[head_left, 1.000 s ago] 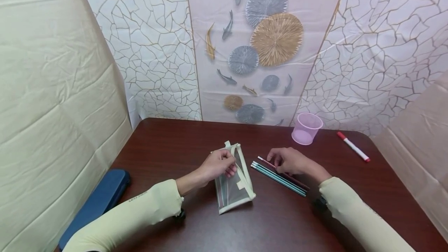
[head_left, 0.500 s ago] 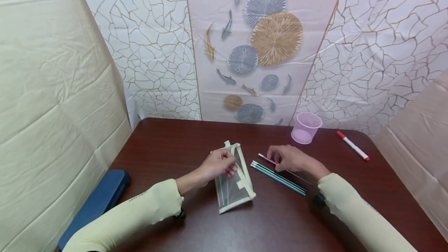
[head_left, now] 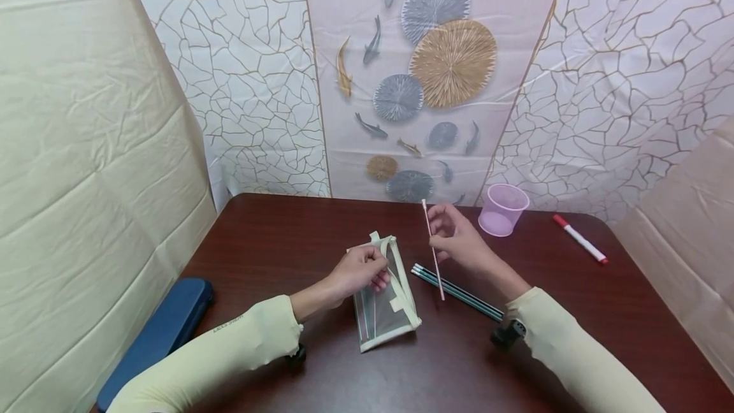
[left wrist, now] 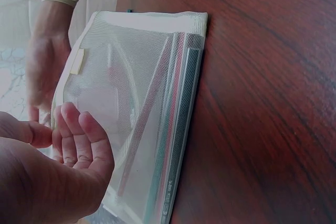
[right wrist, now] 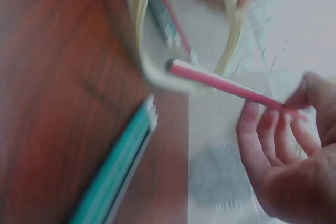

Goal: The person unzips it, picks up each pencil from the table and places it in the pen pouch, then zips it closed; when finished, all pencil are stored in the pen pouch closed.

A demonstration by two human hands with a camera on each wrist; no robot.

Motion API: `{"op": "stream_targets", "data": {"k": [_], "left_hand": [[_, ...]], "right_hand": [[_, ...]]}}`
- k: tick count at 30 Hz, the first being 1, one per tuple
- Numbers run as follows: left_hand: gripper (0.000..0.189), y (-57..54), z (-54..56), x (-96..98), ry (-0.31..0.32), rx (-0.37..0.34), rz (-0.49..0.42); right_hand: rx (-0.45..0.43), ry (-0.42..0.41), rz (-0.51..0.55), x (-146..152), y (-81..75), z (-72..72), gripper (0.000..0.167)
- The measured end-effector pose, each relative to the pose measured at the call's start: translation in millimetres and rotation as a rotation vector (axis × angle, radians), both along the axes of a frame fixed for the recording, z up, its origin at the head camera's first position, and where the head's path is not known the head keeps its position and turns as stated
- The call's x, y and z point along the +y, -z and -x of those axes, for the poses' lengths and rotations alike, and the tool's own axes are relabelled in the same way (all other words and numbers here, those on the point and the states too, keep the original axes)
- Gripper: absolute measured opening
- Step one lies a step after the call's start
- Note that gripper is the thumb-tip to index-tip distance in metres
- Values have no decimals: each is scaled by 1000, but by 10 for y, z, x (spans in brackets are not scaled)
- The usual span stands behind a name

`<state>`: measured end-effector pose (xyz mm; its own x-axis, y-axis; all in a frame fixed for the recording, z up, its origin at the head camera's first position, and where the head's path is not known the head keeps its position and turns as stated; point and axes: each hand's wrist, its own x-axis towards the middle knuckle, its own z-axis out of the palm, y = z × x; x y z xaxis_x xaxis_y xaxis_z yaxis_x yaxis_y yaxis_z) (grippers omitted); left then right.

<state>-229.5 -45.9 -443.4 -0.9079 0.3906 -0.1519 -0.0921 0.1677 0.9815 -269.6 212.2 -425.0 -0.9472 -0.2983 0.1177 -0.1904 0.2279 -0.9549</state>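
Observation:
A cream-edged mesh pencil case [head_left: 385,331] lies on the table, and my left hand [head_left: 360,269] pinches its zipper edge. Through its mesh in the left wrist view, several red and green pencils [left wrist: 178,93] show inside. The case's mouth [right wrist: 140,24] gapes open in the right wrist view. My right hand [head_left: 461,241] holds a red pencil [head_left: 437,268] between thumb and fingers, raised off the table just right of the case; its white-tipped end points away from me. Below that hand lie green pencils [head_left: 470,300], side by side on the table.
A pink plastic cup [head_left: 499,215] stands at the back right. Beside it lies a white marker with a red cap [head_left: 582,241]. A dark blue case [head_left: 166,324] rests along the left edge. Patterned cloth [head_left: 264,81] hangs behind the table [head_left: 275,228].
My right hand has picked up the red pencil from beside the green pencils, raised it and swung it toward the pencil case. The left hand has stayed on the case.

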Motion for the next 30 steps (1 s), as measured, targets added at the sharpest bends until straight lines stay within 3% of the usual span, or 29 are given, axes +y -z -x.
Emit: {"op": "stream_targets", "data": {"k": [4, 9, 21, 30], "left_hand": [[12, -9, -14, 6, 0, 2, 0], [13, -10, -7, 10, -1, -5, 2], [12, -27, 6, 12, -9, -16, 2], [11, -11, 11, 39, 2, -16, -10]], "right_hand": [[-81, 91, 183, -170, 7, -76, 45], [-140, 107, 255, -325, 66, -160, 43], [-299, 70, 155, -538, 270, -288, 46], [-348, 66, 96, -633, 359, -345, 41]]}}
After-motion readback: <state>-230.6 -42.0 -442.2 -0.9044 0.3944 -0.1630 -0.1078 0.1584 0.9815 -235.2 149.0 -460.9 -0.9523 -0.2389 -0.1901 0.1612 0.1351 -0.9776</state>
